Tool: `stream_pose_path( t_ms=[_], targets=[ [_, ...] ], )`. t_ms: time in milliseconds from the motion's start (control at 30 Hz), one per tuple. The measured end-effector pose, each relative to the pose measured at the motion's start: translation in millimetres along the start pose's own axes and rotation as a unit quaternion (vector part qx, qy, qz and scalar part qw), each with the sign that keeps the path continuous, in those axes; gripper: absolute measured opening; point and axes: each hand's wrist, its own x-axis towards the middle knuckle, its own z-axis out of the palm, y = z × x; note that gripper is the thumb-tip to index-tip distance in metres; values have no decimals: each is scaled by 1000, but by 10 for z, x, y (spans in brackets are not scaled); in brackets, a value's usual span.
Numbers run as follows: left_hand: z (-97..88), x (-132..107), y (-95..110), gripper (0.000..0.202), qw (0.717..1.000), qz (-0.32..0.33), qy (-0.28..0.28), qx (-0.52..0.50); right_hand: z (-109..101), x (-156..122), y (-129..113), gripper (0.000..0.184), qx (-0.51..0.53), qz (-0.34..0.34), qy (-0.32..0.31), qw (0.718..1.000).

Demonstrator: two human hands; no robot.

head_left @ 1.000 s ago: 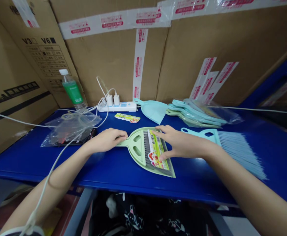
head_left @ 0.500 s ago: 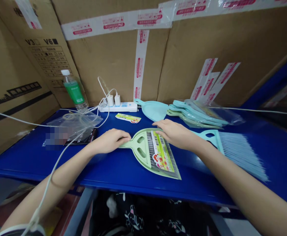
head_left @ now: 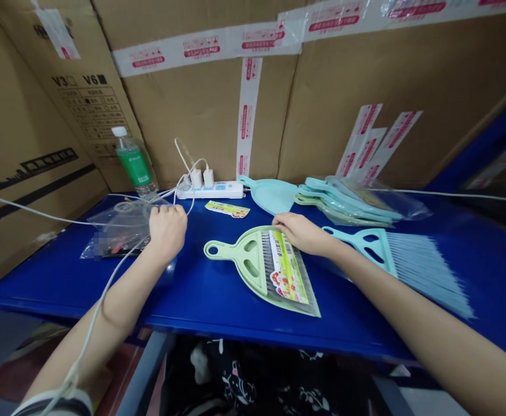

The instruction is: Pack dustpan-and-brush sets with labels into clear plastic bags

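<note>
A light green dustpan [head_left: 246, 237] lies on the blue table with its handle to the left. Nested in it is a matching hand brush [head_left: 253, 271] with grey bristles, and a yellow-green card label [head_left: 290, 271] rests over the bristles. My right hand [head_left: 300, 232] is closed at the far rim of the dustpan, fingertips curled over the edge. Further left, my left hand [head_left: 168, 228] is closed at the right end of a clear plastic bag [head_left: 120, 216]; its fingertips are hidden. A blue hand brush [head_left: 426, 268] lies beyond my right forearm.
Behind stand a power strip [head_left: 231, 189] with chargers, a loose card label [head_left: 229, 209], a blue dustpan [head_left: 274, 195] and bagged dustpan sets [head_left: 352, 202]. A water bottle [head_left: 135, 164] stands at back left. A white cable [head_left: 100, 289] crosses my left forearm. Cardboard [head_left: 200, 115] walls the back.
My left hand has left the green dustpan's handle and moved left to the plastic bag. My right hand has drawn its fingers in at the dustpan's far rim. The dustpan stays in place.
</note>
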Motion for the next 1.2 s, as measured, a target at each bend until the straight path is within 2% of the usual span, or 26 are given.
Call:
stream_pose_path(
  t_ms=[133,300,400,500,633,800,967,1100,1200],
  targets=[
    [2,38,-60,35,999,30,-14,-16,-30,-10,-9,24,22,40,-1,999],
    [55,74,-150,28,996,41,46,-70,-52,-3,-21,24,35,46,-11,998],
    [68,57,-136,26,993,63,71,-65,-80,-1,-15,23,35,53,-11,998],
    [53,10,-57,27,988,117,75,-63,-137,-7,26,22,31,59,-5,998],
    [47,-67,89,26,970,210,47,-112,-240,-21,158,24,28,59,24,998],
    [61,-139,202,22,919,349,14,-185,-330,-44,320,25,42,53,75,995],
    [17,-224,240,19,839,460,15,-288,-378,-61,340,23,32,58,67,996],
    [-24,-301,268,21,789,509,-5,-345,-422,-77,359,24,44,49,77,995],
    [-30,-325,284,22,763,528,-20,-373,-447,-89,387,25,49,49,65,996]
  ],
)
